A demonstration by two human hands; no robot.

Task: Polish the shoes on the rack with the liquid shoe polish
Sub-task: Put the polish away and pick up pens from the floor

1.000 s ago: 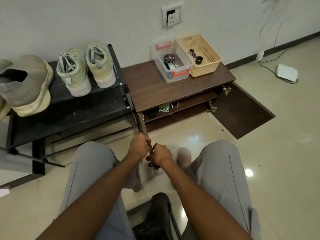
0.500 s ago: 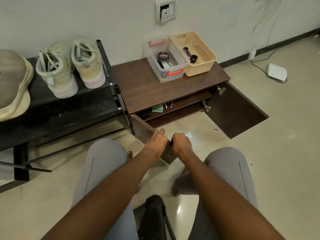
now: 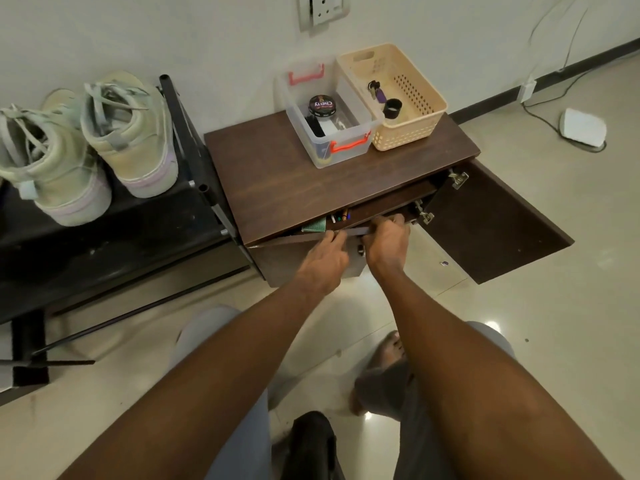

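Observation:
Two pale green sneakers stand heel-out on the black shoe rack at the left. Beside the rack is a low brown cabinet. On its top, a clear box with orange handles holds a round black polish tin and a black-and-white item under it. My left hand and my right hand both grip the top edge of the cabinet's left door, which stands almost closed. I cannot make out a liquid polish bottle.
The cabinet's right door hangs wide open over the floor. A beige basket with small dark items sits next to the clear box. A white device with a cable lies on the tiles at the right. My knees and one foot are below.
The left cabinet door has swung from wide open to nearly closed, with both hands moving forward on it. My view has come closer to the cabinet.

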